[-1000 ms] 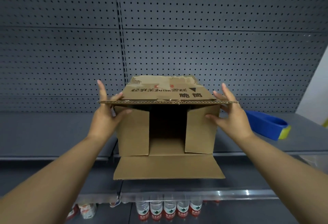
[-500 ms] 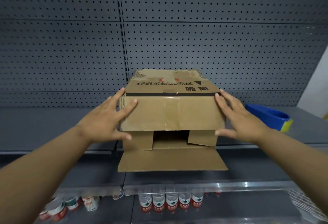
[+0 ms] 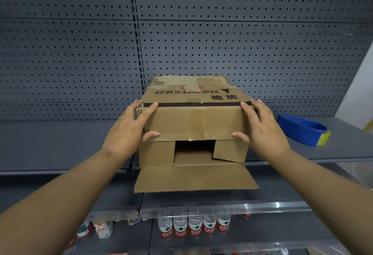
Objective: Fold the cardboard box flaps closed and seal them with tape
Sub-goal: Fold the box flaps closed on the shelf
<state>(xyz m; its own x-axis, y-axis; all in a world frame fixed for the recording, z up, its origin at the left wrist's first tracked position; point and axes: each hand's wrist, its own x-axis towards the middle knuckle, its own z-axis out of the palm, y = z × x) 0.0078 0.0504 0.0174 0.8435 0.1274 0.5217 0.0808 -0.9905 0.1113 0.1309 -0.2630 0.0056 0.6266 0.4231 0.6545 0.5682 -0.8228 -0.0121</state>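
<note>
A brown cardboard box (image 3: 193,91) lies on its side on a grey shelf, its open end facing me. The upper flap (image 3: 193,122) is folded down over the opening. Both side flaps (image 3: 156,153) are folded in, and the lower flap (image 3: 193,178) lies flat toward me. A dark gap stays between them. My left hand (image 3: 131,127) presses flat on the upper flap's left end, thumb under its edge. My right hand (image 3: 260,127) presses on the right end the same way. A blue tape dispenser (image 3: 302,131) lies on the shelf to the right.
A grey pegboard wall (image 3: 80,63) stands right behind the box. The grey shelf (image 3: 50,143) stretches left and right of it. Below the shelf edge, several water bottles (image 3: 193,228) and other packaged goods (image 3: 101,230) stand on a lower shelf.
The upper flap swung down from level to cover most of the opening. Both hands went from holding its ends to pressing flat on its front.
</note>
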